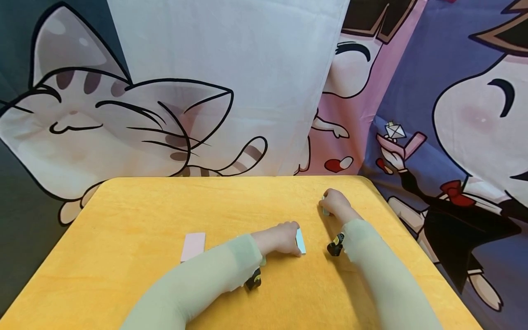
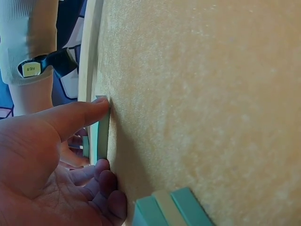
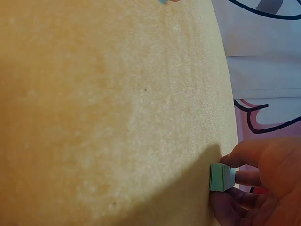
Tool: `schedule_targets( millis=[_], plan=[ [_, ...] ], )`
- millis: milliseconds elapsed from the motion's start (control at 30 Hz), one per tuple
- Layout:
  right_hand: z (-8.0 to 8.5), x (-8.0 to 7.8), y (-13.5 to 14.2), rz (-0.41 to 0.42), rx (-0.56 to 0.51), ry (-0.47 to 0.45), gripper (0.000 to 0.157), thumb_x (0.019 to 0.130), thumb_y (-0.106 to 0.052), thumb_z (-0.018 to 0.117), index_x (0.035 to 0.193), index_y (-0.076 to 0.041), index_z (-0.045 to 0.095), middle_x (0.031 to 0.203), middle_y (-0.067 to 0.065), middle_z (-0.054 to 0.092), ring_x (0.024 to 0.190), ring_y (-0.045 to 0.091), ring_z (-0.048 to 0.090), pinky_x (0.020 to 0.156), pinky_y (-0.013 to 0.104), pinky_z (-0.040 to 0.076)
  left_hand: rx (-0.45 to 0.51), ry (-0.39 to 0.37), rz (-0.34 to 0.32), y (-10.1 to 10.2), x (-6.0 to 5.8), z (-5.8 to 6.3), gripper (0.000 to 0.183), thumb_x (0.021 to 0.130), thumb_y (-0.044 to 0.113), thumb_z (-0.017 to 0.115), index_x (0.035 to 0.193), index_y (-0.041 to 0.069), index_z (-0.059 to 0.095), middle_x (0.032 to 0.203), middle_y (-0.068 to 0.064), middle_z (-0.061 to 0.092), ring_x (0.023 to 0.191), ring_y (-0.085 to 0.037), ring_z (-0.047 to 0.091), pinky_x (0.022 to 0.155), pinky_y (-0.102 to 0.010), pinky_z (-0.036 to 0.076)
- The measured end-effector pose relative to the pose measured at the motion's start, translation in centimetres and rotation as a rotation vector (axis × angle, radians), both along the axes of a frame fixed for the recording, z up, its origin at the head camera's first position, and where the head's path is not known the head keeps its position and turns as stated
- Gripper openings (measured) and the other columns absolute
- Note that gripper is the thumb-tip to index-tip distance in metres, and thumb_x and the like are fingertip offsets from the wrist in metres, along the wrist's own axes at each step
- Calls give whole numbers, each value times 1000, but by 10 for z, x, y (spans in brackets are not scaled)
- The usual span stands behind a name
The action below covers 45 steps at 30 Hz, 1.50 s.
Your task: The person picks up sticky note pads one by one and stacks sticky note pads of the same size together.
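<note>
My left hand (image 1: 282, 238) pinches a flat, pale blue-green rectangular piece (image 1: 300, 241) between thumb and fingers. The left wrist view shows that piece (image 2: 102, 134) on its edge at the tabletop, the thumb at one end and fingertips at the other. Farther off, near the table's far right, my right hand (image 1: 336, 204) grips a small pale green block (image 3: 222, 177). Fine lines run along the block's side, and the fingers hide part of it. A flat pink rectangle (image 1: 194, 246) lies left of my left forearm.
Green and cream pieces (image 2: 171, 209) sit side by side near the left wrist. The yellow table (image 1: 144, 206) ends at a rounded far edge, with a cartoon-printed cloth (image 1: 247, 55) behind it. Black wrist devices (image 1: 335, 245) hang under both sleeves.
</note>
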State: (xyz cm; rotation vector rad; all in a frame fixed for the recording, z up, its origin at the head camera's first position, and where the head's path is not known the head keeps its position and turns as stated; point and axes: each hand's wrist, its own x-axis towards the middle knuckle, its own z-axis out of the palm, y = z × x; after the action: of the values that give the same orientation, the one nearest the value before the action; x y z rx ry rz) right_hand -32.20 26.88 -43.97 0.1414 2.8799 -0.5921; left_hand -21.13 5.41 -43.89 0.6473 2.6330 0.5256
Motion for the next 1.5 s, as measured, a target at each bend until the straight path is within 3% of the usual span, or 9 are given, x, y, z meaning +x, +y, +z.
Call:
schedule_targets(
  millis=[300,567,900,1500],
  plan=[
    [-1,8,1,41,-18,5,44,92,-21,62,128,4,54,120,22,60,90,30,57,79,40,48,-1,-3,-12,-1,-1,2,81,79,37,84,141,4,45,124,-11,58,113,-24,55,96,-33,44],
    [-4,23,0,77,-48,18,45,88,-18,62,127,4,55,108,20,61,72,24,58,58,32,49,-21,-22,-16,0,-1,3,82,81,39,82,144,5,42,131,-12,56,118,-24,53,98,-33,43],
    [-5,44,-5,87,-56,-6,44,86,-15,63,127,-1,56,104,16,60,67,22,57,52,32,50,-16,-18,-13,0,-1,3,82,80,38,83,143,4,44,126,-12,57,114,-24,54,97,-34,44],
    [-5,88,-16,154,-36,19,41,83,-18,72,120,-4,63,93,9,62,73,20,56,63,31,47,-3,-44,-2,1,-3,4,81,80,38,83,143,6,43,121,-9,57,106,-20,52,93,-33,44]
  ],
)
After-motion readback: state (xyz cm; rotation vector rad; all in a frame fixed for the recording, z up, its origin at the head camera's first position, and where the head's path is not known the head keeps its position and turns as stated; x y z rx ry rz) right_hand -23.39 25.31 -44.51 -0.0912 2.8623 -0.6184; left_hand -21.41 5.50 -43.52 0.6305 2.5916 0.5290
